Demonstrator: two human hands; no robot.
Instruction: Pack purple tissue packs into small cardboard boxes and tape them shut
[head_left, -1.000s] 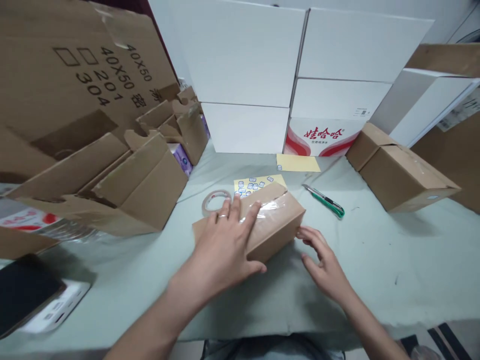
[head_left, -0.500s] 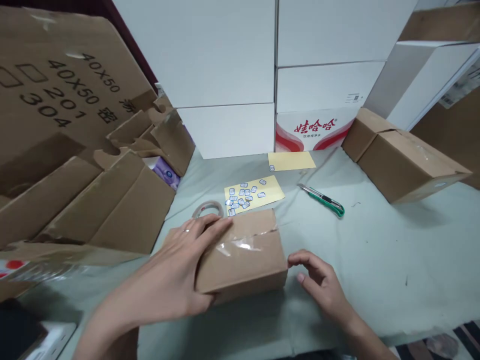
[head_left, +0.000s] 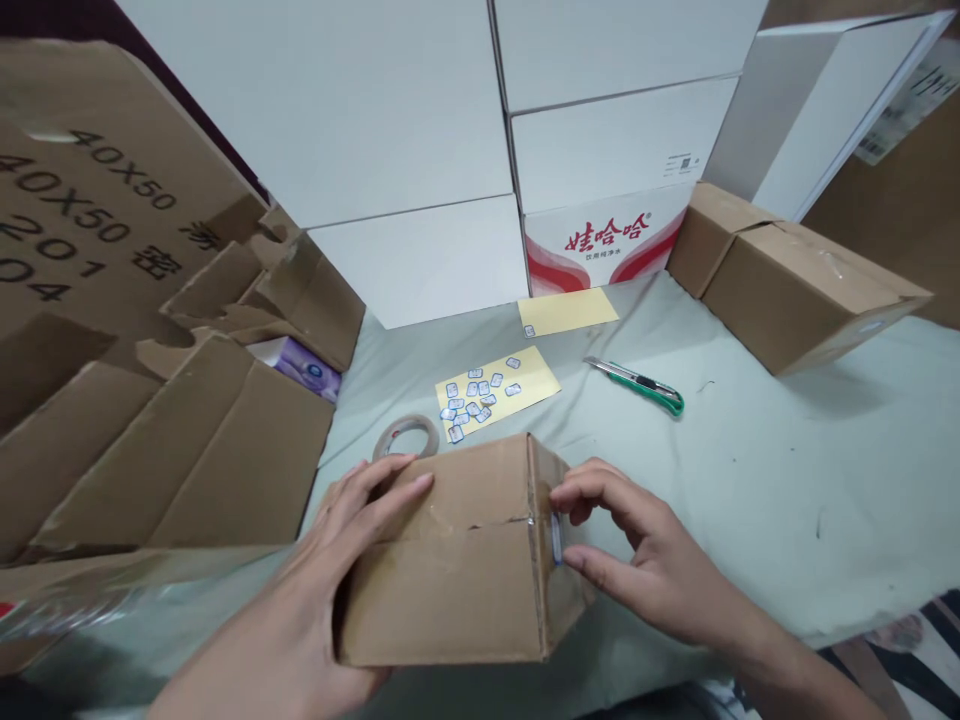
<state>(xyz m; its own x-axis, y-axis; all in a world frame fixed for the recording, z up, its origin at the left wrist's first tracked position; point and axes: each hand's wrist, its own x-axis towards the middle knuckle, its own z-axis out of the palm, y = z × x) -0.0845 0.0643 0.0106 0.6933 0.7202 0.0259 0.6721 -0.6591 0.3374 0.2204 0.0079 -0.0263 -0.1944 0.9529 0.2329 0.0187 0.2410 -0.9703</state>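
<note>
My left hand (head_left: 341, 560) grips a small taped cardboard box (head_left: 457, 570) by its left end, fingers on top and the thumb down the near side. The box is turned so its right end face shows. At that face, my right hand (head_left: 630, 545) has thumb and forefinger at the two ends of a small blue-edged sticker (head_left: 556, 538), which lies against the cardboard. Whether it is fully stuck down I cannot tell. Behind the box is a roll of clear tape (head_left: 407, 437). Several similar stickers lie on a yellow sheet (head_left: 536, 375) just beyond.
A green utility knife (head_left: 637, 385) lies with its blade showing. Another yellow sheet (head_left: 577, 312) bears one sticker. White boxes (head_left: 420, 260) stand stacked at the back. Another brown box (head_left: 795, 290) is at the right, and an open carton (head_left: 195, 440) at the left.
The box has turned and tilted, bringing its right end face into view. My right hand has moved up against that face, where the sticker now shows. My view has shifted slightly.
</note>
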